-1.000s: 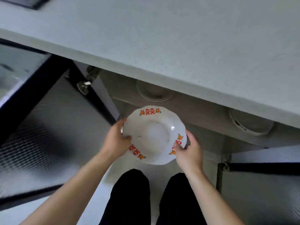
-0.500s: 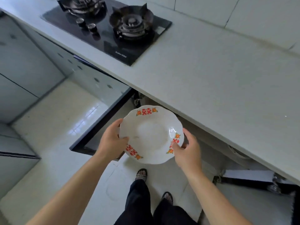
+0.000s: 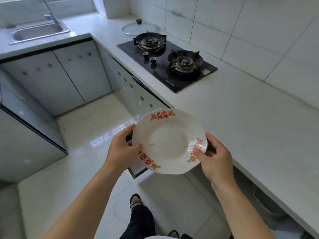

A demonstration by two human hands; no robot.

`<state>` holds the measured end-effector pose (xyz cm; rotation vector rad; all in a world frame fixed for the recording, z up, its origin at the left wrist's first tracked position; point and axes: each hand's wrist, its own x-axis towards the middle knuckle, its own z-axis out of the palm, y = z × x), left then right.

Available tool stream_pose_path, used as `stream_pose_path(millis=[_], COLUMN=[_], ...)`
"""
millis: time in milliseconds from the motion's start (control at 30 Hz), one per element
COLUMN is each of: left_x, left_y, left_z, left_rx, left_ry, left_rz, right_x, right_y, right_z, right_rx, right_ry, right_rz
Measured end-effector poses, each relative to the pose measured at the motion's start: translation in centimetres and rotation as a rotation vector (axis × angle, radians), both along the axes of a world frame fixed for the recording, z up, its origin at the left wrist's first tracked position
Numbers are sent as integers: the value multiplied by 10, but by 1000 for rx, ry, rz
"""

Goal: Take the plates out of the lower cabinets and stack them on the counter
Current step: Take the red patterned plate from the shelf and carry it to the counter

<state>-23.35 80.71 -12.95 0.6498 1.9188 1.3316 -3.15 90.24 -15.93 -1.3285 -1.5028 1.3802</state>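
**Plate lifted to counter height, held in both hands**

A person stood in a white kitchen and held a white plate [image 3: 170, 142] with red and orange rim patterns. The left hand [image 3: 121, 150] gripped the plate's left rim, thumb on top and fingers curled beneath. The right hand [image 3: 213, 157] gripped the right rim the same way. The plate hung in the air at the front edge of the counter [image 3: 241, 118], not yet resting on it, and tilted slightly toward the person. A black gas stove [image 3: 169, 64] sat farther along the counter, well apart from the plate.

To set it down well, the plate should probably be levelled and carried right, over the front edge, onto the bare stretch on the near side of the stove. It would be best lowered flat, well back from the edge, with the fingers slipped out from under only once it rests. That spot should leave room for a stack.

A second earlier the plate was lower, in front of the open cabinet beneath the counter. Since then it had risen to counter height, and the view had lifted to show the stove. The two-handed grip had not changed.
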Motion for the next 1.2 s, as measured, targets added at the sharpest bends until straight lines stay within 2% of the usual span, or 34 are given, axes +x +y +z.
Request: stream_pose_path(millis=[333, 700, 833, 1000, 1200], left_x=[-90, -294, -349, -400, -468], left_y=[-73, -178, -205, -210, -176], left_z=[12, 33, 44, 50, 46], left_rx=[70, 64, 73, 73, 57], left_ry=[-1, 40, 64, 51, 59], left_rz=[230, 467, 519, 520, 526], right_x=[-108, -353, -418, -471, -539], right_y=[-32, -96, -114, -113, -81], right_z=[29, 42, 47, 54, 50], right_rx=[-16, -111, -123, -118, -110], right_ry=[15, 94, 114, 124, 122], right_rz=[201, 426, 470, 488, 470])
